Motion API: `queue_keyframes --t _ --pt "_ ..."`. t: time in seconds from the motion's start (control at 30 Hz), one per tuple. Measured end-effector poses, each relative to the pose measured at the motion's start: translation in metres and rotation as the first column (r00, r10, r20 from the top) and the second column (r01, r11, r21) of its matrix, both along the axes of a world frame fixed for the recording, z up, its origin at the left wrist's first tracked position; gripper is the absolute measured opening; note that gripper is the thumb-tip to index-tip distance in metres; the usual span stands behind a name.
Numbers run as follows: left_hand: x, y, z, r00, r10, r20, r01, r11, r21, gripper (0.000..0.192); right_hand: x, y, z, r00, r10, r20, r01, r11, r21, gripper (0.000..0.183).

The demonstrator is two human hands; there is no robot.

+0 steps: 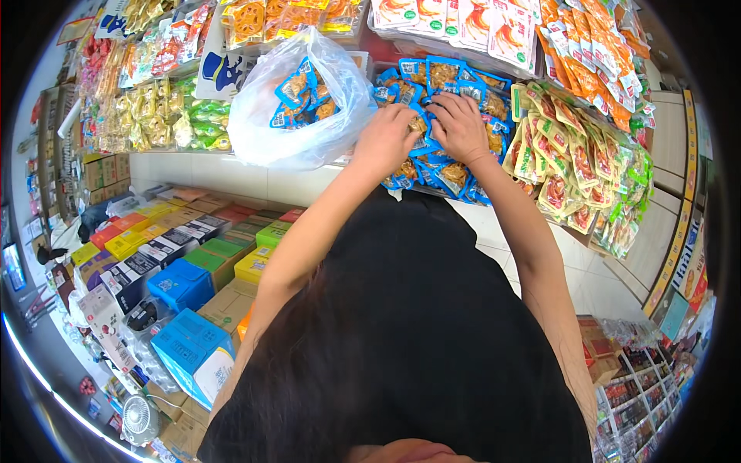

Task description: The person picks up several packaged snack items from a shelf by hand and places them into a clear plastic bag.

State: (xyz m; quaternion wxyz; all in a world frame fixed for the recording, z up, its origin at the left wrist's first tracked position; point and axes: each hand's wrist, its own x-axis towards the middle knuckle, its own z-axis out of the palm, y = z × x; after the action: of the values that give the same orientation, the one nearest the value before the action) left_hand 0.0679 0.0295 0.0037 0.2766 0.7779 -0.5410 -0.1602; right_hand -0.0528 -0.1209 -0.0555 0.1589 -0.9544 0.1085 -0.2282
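Blue-edged snack packets [453, 172] with clear windows showing brown food lie heaped in a display bin before me. My left hand [386, 140] is at the heap's left side, its thumb and forefinger closed about the edge of one blue packet [418, 124]. Over the middle of the heap lies my right hand [461, 128], fingers reaching across the packets and thumb apart; nothing shows in its grasp. Left of the hands, a translucent white plastic bag [260, 136] stands with its mouth spread, several of the same blue packets [301, 95] inside.
Cream-coloured snack packets [556, 150] fill the bin to the right. White-and-red packages [457, 17] and orange packets [584, 52] lie behind. Green-wrapped snacks [208, 118] border the bag's left. Stacked cartons [180, 283] cover the floor area at lower left, beside a small fan [139, 418].
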Motion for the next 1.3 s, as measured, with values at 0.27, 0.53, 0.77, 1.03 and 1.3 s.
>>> queue_keyframes --t 0.27,0.53,0.77,1.03,1.3 --pt "-0.003 -0.012 -0.047 1.0 0.015 0.01 -0.016 0.998 0.061 0.044 0.001 -0.001 -0.001 1.0 -0.011 0.009 0.011 1.0 0.006 0.022" --pt "0.003 -0.003 -0.048 0.995 0.06 -0.083 -0.054 0.996 0.073 0.041 0.001 -0.002 -0.002 1.0 0.003 0.001 -0.003 0.999 0.032 0.025" --pt "-0.007 0.004 -0.018 0.986 0.097 -0.138 -0.099 0.995 -0.01 0.024 0.001 -0.001 -0.005 1.0 -0.02 0.003 0.02 1.0 0.018 0.021" --pt "-0.004 0.013 -0.008 0.937 0.149 -0.317 -0.159 0.987 -0.007 0.017 0.003 0.0 -0.003 1.0 -0.004 0.001 0.004 0.999 0.032 0.021" --pt "0.046 0.04 0.05 0.857 0.263 -0.442 -0.417 0.859 -0.297 0.015 0.002 -0.001 -0.002 1.0 -0.002 -0.013 0.002 1.0 0.025 0.021"
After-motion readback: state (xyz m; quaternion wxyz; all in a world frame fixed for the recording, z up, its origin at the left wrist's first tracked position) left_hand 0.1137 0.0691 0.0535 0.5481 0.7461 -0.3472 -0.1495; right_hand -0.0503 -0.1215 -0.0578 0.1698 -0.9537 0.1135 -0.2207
